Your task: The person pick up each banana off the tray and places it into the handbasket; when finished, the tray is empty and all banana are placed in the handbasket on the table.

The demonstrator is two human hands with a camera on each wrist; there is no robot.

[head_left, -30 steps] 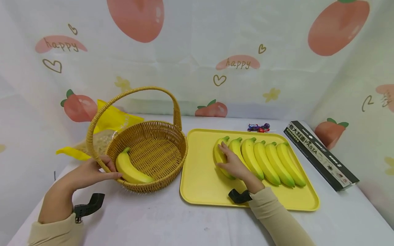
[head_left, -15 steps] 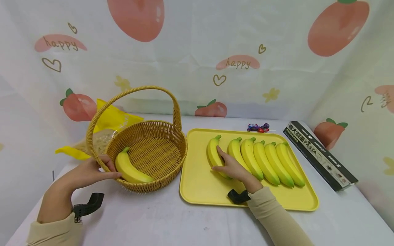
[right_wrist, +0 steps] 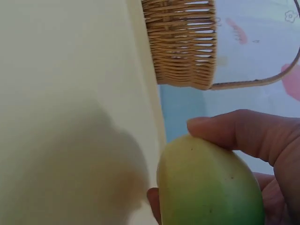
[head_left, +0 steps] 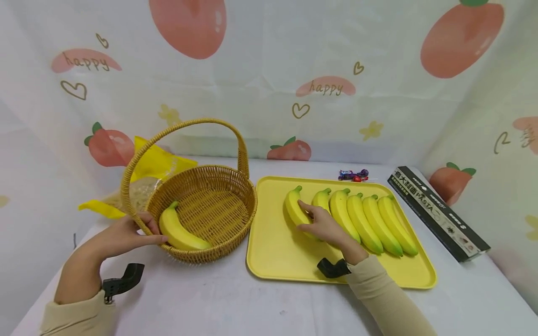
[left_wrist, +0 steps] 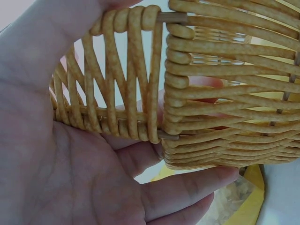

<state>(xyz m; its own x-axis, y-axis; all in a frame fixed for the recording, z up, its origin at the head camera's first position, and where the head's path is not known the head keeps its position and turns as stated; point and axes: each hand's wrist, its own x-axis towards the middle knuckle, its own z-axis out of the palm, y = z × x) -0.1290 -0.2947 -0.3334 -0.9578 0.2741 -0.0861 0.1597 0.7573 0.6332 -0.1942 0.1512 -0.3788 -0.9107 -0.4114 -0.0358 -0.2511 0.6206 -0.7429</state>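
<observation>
My left hand (head_left: 119, 239) grips the woven basket (head_left: 210, 255) where its tall handle joins the rim, at the left. In the left wrist view the thumb and fingers go round the handle's base (left_wrist: 124, 79). One banana (head_left: 180, 234) lies inside the basket along its near left wall. My right hand (head_left: 327, 228) pinches the leftmost banana (head_left: 295, 210) over the yellow tray (head_left: 269, 252), between thumb and fingers. Its greenish end (right_wrist: 211, 187) fills the lower right wrist view. Several other bananas (head_left: 364, 226) lie in a slanted row to its right.
A yellow bag of pasta (head_left: 157, 163) lies behind the basket. Wrapped lollipops (head_left: 354, 175) sit behind the tray. A black pasta box (head_left: 437, 212) lies along the tray's right side. A printed cloth (head_left: 260, 93) hangs at the back.
My right hand has taken hold of the leftmost banana and drawn it left, away from the row; its lower end has since swung slightly right. My left hand stays on the basket.
</observation>
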